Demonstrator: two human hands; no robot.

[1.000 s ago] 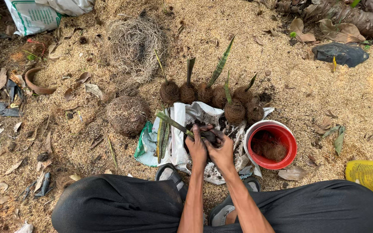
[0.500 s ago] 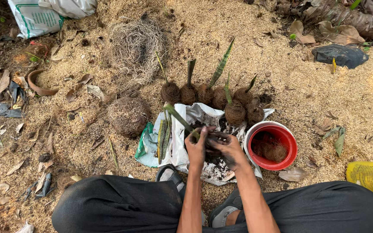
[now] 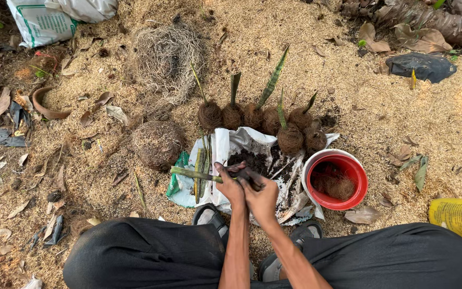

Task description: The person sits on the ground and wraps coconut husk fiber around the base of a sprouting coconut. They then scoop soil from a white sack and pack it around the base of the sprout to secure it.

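Observation:
My left hand (image 3: 230, 183) and my right hand (image 3: 261, 194) are pressed together over a white plastic sheet (image 3: 231, 144) with dark soil on it. Both hands hold one plant cutting (image 3: 193, 174), whose green leaf sticks out to the left. Its root end is hidden inside my hands. A few more green cuttings (image 3: 201, 168) lie on the sheet's left side. Behind the sheet stands a row of several cuttings wrapped in brown fibre balls (image 3: 290, 138).
A red bucket (image 3: 315, 190) with brown fibre in it stands right of the sheet. A fibre mound (image 3: 158, 143) and a loose fibre tangle (image 3: 164, 60) lie to the left and behind. A yellow container (image 3: 461, 215), white sacks (image 3: 44, 21) and my crossed legs (image 3: 140, 257) border the spot.
The cutting's leaf has swung from pointing up and left to lying almost level. My hands have closed tighter around its root end.

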